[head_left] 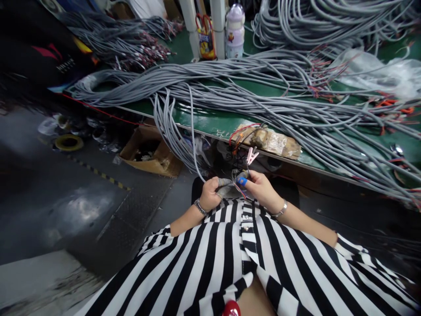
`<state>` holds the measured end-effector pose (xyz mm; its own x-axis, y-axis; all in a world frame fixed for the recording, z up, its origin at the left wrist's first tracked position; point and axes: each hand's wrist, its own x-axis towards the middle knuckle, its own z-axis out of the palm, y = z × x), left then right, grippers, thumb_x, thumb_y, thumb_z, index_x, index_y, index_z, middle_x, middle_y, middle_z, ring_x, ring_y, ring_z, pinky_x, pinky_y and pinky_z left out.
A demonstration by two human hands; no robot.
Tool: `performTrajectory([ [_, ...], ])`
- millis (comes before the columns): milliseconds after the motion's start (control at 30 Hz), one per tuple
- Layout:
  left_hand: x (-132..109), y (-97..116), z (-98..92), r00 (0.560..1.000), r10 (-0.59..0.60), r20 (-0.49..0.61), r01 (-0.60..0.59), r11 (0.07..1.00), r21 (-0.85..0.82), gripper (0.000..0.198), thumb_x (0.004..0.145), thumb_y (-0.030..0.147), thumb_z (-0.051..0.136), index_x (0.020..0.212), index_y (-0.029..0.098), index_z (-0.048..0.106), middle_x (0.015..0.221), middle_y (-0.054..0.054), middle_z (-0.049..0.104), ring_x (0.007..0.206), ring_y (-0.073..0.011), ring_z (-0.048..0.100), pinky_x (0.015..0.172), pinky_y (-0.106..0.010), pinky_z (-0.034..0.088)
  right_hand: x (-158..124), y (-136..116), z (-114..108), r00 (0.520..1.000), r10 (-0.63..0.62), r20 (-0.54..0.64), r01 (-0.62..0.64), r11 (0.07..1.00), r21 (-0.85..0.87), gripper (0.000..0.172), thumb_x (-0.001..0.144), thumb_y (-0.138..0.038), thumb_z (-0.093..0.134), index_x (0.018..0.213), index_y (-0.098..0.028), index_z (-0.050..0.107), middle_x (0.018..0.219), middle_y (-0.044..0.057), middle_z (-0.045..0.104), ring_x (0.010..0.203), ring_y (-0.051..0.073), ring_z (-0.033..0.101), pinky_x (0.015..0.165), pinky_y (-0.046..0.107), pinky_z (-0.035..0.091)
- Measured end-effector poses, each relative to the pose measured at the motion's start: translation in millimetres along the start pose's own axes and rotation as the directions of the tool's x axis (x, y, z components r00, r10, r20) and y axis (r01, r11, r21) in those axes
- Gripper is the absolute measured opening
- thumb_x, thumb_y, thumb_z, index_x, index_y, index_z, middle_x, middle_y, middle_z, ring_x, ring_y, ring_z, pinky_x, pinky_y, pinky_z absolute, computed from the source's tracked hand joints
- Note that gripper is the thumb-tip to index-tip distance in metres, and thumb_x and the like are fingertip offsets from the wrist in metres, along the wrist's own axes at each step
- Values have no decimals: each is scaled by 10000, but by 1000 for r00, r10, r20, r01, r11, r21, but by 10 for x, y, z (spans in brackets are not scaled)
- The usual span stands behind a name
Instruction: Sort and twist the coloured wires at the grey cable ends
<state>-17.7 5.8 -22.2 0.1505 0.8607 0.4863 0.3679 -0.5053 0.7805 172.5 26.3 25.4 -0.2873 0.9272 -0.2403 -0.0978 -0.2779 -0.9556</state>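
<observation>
In front of my lap, my left hand [210, 194] is closed round a grey cable [194, 151] near its end. The cable rises from this hand to the bench edge. Thin loose wires [237, 188], some dark and some reddish, fan out between my two hands. My right hand [264, 192] pinches at these wires, with a blue wrap [242, 181] round one digit. Its fingertips partly hide what they grip. A pale pink clip [251, 156] stands just beyond my right hand, below the bench edge.
Long bundles of grey cable [210, 94] cover much of the green bench [187, 115], some drooping over its front edge. A taped block [272, 141] lies along that edge. Behind stand a bottle [235, 37] and white posts [218, 30]. A cardboard box [144, 163] sits on the floor at left.
</observation>
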Motion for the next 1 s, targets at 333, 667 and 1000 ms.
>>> performTrajectory([
  [333, -52, -72, 20, 1000, -12, -17, 12, 999, -32, 147, 814, 278, 692, 938, 215, 740, 755, -33, 701, 686, -139, 642, 657, -264, 520, -1, -23, 71, 984, 176, 24, -176, 953, 248, 335, 647, -409, 768, 741, -202, 522, 463, -112, 370, 380, 38, 261, 373, 180, 212],
  [667, -28, -34, 5, 1000, 25, -8, -25, 1000, 6, 120, 818, 271, 680, 901, 199, 730, 747, -37, 709, 664, -140, 644, 630, -264, 521, 5, -14, 91, 995, 100, -6, -94, 955, 280, 426, 572, -339, 850, 869, -200, 577, 705, -27, 665, 541, 91, 555, 454, 194, 373],
  [1000, -63, -118, 29, 998, 64, -24, -64, 998, -15, 173, 812, 197, 685, 979, 209, 729, 779, -36, 706, 702, -135, 646, 642, -245, 517, 37, -11, 60, 990, 124, -72, -102, 960, 261, 403, 596, -315, 826, 880, -185, 571, 710, -30, 682, 392, 24, 388, 353, 162, 204],
])
